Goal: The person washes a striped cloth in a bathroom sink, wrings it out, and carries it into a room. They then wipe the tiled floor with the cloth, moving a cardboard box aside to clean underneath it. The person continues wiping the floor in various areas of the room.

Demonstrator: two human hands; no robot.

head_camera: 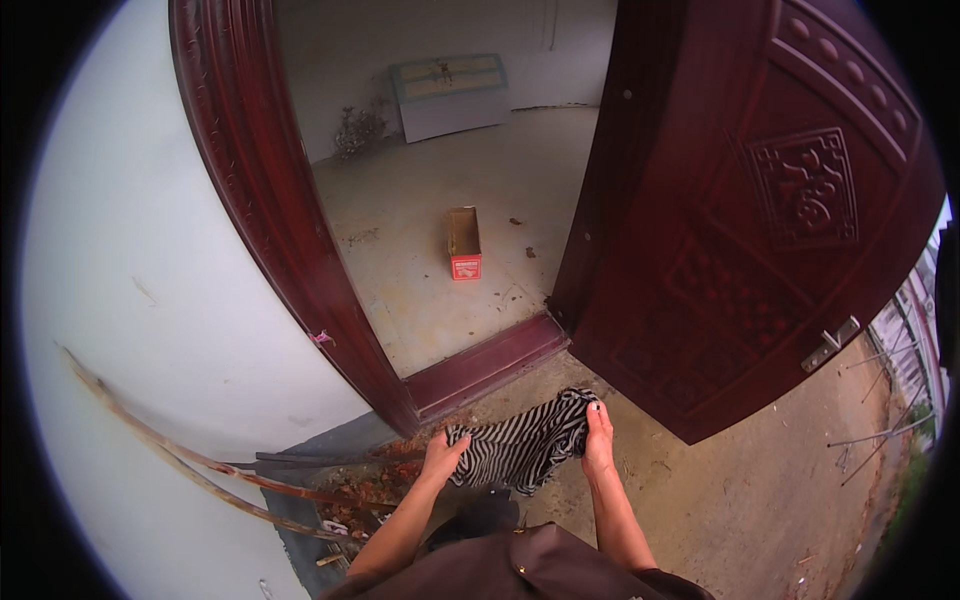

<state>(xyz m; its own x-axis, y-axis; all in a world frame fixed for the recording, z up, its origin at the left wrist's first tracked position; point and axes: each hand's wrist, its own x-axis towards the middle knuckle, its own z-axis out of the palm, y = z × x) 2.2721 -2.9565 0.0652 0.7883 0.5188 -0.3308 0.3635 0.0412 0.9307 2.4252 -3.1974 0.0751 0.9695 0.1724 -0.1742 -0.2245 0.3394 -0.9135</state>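
A black-and-white striped cloth (517, 442) is stretched between my two hands in front of my body. My left hand (448, 455) grips its left end, thumb on top. At the upper right end, my right hand (598, 439) holds a bunched part of the fabric. The cloth sags in folds between them, over the concrete ground just outside a doorway. Beyond it lies the dark red door sill (487, 366). What the cloth is, a garment or a rag, I cannot tell.
An open dark red carved door (720, 225) with a metal handle (830, 345) stands at right. Inside, a red cardboard box (466, 268) sits on the floor. A panel (454, 97) leans on the back wall. Wooden poles (217, 465) and dry leaves (375, 480) lie at left.
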